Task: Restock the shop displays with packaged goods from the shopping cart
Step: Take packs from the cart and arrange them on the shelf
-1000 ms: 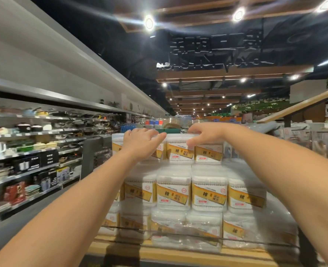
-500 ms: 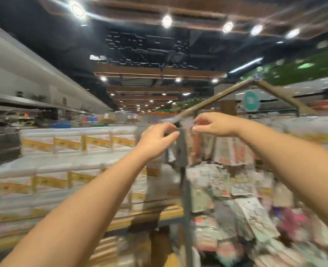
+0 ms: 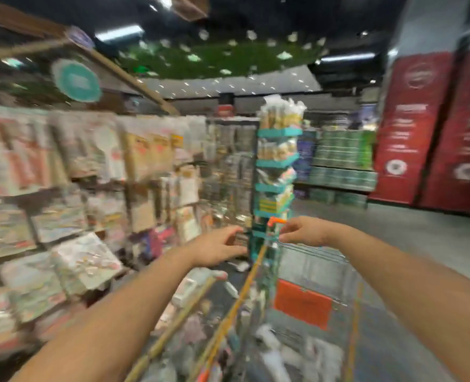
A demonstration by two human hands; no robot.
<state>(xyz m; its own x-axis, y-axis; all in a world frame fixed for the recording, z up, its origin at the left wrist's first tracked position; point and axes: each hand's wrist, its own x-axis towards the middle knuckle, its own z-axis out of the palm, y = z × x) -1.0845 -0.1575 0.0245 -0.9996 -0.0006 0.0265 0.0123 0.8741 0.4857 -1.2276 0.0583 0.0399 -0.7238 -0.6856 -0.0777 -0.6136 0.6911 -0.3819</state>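
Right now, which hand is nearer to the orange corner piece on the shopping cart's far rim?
Right. The right hand is just right of the orange corner piece, fingertips almost at it, though blur hides any contact. The left hand hangs further off, lower and to its left, holding nothing.

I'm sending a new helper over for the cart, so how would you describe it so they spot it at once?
Find the tall red wall panels on the right, then the narrow teal tiered snack stand mid-aisle. The shopping cart stands just in front of that stand, below the person's right hand. Unlike the fixed shelves around it, it is a wire basket with an orange sign on its end.
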